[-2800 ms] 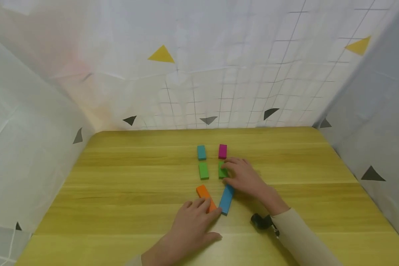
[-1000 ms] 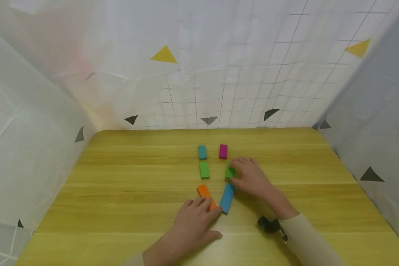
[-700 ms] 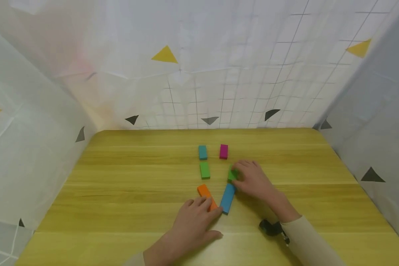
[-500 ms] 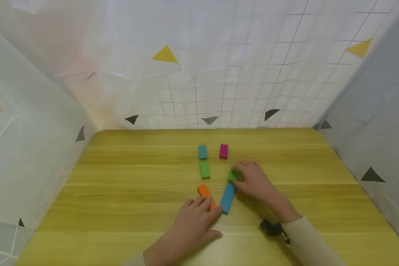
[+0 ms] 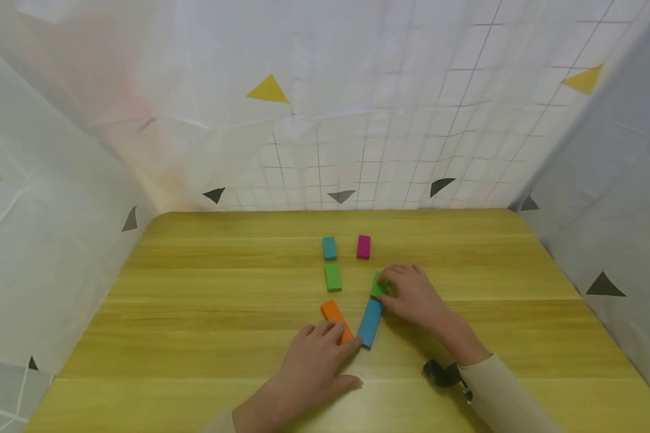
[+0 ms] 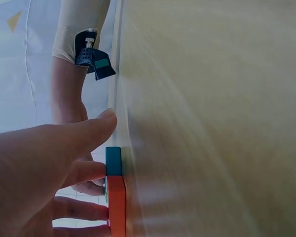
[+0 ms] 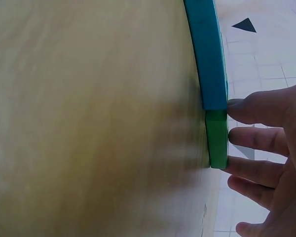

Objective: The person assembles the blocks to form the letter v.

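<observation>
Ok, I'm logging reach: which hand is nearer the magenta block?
Right. The right hand is just short of the magenta block to its right, touching a green block; the left hand is farther back, touching the orange block.

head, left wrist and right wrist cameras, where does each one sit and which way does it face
Head: worn on the head, looking forward and down at the table; the left hand, right hand and sleeves show.
Left wrist: worn there, looking across the left hand at the orange block; the right forearm shows beyond.
Right wrist: worn there, looking at the green block touching the right hand's fingers; of the body, only that hand shows.
Shared: both wrist views show the blue block.
</observation>
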Demonstrator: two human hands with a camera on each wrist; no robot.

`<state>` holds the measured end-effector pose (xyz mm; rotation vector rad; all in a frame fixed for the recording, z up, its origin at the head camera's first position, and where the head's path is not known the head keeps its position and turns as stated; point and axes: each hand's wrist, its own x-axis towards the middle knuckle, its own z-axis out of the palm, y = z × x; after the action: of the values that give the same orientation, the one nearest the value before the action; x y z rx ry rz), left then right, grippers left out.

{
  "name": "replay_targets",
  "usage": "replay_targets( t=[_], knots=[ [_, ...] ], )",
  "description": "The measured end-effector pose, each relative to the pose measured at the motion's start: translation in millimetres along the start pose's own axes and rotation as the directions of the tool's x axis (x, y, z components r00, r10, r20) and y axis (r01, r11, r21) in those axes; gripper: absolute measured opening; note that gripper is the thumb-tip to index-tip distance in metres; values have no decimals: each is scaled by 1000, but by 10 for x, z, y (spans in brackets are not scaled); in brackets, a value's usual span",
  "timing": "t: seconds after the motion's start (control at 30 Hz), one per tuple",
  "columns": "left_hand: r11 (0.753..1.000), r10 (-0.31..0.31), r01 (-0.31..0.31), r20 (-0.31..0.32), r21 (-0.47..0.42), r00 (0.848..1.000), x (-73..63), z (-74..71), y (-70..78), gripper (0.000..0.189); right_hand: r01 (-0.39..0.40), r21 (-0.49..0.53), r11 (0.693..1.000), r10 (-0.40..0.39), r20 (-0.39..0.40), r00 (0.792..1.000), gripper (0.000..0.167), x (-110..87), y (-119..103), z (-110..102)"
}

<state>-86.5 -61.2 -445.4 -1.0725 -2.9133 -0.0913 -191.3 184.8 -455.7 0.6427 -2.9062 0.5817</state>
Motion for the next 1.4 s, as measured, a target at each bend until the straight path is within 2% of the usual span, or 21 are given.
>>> replay_targets(
  t=[0.2, 0.4, 1.1, 1.4],
  knots=[
    [1000, 2, -2, -9, -5, 1000, 8, 18, -7, 62, 0, 1, 1000, 0, -9, 1000, 24, -7, -18, -4],
    [1000, -6, 6, 16, -14, 1000, -3, 23, -8, 64, 13, -10, 1000, -13, -18, 1000, 22, -35, -29, 13],
    [1000, 4, -4, -25, 7, 1000, 31, 26, -1, 61, 23, -13, 1000, -23, -35, 999, 19, -72, -22, 11],
    [1000, -12, 12, 6, 12, 1000, 13, 22, 1, 62, 10, -18, 1000, -11, -22, 1000, 19, -58, -44, 8]
  ],
)
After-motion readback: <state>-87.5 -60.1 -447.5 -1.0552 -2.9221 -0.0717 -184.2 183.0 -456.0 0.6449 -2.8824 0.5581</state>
